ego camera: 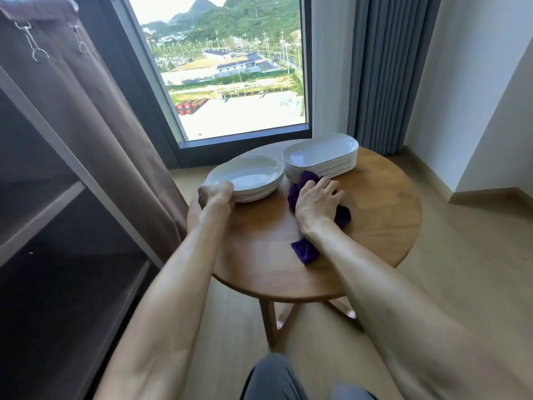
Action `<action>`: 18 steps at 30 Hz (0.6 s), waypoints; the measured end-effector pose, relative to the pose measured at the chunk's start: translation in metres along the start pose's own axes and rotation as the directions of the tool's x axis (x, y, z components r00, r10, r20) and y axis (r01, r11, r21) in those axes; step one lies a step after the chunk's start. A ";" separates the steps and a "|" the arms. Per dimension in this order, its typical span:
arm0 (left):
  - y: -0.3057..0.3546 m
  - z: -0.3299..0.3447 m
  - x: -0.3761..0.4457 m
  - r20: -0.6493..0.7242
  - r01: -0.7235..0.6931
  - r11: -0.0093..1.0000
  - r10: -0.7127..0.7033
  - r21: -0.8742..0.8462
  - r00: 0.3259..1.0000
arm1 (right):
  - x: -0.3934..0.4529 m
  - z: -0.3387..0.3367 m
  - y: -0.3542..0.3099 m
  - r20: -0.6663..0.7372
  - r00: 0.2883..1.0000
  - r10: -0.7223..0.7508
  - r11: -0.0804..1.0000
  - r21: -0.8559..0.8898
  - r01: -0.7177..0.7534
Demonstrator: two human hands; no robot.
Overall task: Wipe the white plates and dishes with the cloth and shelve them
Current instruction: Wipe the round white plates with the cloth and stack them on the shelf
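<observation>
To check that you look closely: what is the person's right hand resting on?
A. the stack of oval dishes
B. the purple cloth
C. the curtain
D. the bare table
B: the right hand lies curled over the purple cloth on the table, in front of the oval dishes.

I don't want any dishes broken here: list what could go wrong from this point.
1. The stack of round plates sits close to the round table's edge, where the left hand grips its rim; a pull could drag the stack off.
2. The tall stack of oblong dishes touches the purple cloth under the right hand; tugging the cloth might nudge the stack.
</observation>
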State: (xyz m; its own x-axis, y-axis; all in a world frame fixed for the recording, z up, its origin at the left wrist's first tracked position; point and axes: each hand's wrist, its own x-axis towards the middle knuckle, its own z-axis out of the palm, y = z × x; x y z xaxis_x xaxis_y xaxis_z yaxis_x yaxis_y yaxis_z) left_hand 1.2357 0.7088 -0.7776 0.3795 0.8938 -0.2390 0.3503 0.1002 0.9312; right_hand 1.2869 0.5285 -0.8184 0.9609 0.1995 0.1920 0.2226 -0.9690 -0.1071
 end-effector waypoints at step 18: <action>0.015 -0.050 -0.063 0.341 0.285 0.791 -0.104 -0.541 0.934 | 0.000 -0.011 0.040 0.148 0.930 0.337 0.467 0.831 -0.302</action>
State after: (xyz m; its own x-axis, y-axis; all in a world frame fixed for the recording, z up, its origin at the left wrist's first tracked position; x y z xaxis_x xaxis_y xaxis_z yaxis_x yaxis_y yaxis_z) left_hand 1.1745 0.6759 -0.7345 0.6106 0.6754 -0.4136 -0.0775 0.5707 0.8175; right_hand 1.2945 0.4880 -0.8120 0.9928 -0.1199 -0.0019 -0.0491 -0.3919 -0.9187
